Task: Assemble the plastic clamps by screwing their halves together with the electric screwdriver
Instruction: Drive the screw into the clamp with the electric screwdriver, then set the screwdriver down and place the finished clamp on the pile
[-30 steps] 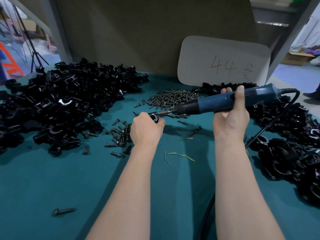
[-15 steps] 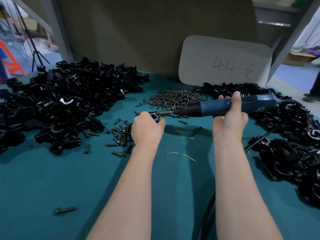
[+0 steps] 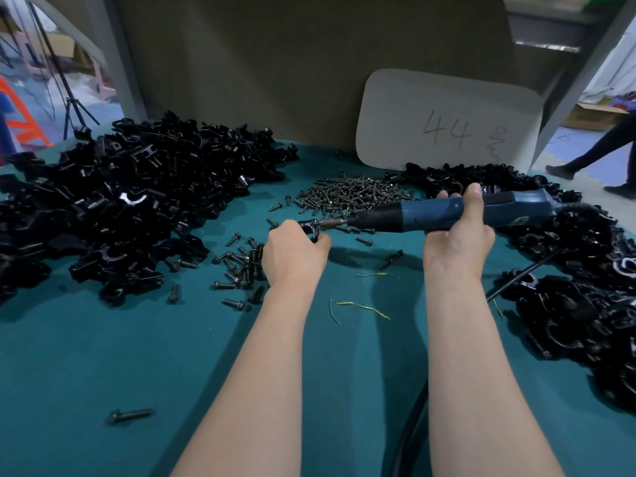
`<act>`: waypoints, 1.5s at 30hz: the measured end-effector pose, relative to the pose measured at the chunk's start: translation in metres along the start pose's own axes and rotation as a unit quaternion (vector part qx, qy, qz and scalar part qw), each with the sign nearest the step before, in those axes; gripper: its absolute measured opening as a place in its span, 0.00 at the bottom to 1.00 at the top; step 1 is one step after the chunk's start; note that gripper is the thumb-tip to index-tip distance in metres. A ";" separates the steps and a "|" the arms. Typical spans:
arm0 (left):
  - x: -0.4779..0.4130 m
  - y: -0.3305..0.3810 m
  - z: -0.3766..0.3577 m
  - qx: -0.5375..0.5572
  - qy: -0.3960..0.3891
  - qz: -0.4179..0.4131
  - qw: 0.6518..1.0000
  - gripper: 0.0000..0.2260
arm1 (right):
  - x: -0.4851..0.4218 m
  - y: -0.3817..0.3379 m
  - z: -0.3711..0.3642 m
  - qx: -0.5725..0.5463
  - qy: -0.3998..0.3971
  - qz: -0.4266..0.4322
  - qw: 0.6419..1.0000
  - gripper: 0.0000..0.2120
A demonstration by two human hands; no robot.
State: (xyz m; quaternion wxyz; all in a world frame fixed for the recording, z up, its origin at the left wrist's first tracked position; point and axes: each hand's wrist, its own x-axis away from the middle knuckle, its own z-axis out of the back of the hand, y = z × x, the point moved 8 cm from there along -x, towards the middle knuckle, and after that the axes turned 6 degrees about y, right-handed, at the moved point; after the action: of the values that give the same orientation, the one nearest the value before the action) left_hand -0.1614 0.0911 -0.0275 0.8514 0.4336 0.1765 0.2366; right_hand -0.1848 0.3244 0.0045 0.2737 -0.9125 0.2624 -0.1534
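Observation:
My left hand (image 3: pixel 296 254) grips a small black plastic clamp (image 3: pixel 310 227); most of the clamp is hidden inside the fist. My right hand (image 3: pixel 459 244) holds the blue electric screwdriver (image 3: pixel 447 211) nearly level, fingers wrapped round its body and thumb on top. The screwdriver's bit (image 3: pixel 332 222) points left and meets the clamp at its right side. Any screw at the tip is too small to make out.
A large heap of black clamp parts (image 3: pixel 113 208) fills the left of the teal table (image 3: pixel 103 356). Another heap (image 3: pixel 592 297) lies on the right. A screw pile (image 3: pixel 354 194) sits behind the hands, loose screws (image 3: pixel 237 266) beside my left hand. A white card (image 3: pixel 447 122) leans at the back.
The screwdriver's rear end has dropped, so the tool lies flatter than a second ago. My right hand has lowered slightly with it. My left hand has stayed in place on the clamp.

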 end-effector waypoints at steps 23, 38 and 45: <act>-0.002 0.005 -0.008 0.282 -0.035 0.000 0.959 0.06 | -0.017 0.028 0.006 0.662 -0.079 0.106 0.738 0.35; 0.002 0.018 0.005 0.096 0.041 -0.072 0.992 0.12 | 0.055 0.056 -0.068 0.649 -0.299 0.228 0.661 0.04; -0.006 -0.003 0.028 0.423 0.100 0.081 0.897 0.04 | 0.070 0.083 -0.063 0.673 -0.328 0.168 0.641 0.05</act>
State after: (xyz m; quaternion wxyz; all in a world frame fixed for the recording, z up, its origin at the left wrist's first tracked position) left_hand -0.1511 0.0682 -0.0132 0.5434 0.7398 0.3085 0.2494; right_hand -0.1869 0.1992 0.0171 0.9014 -0.4073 0.1288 0.0708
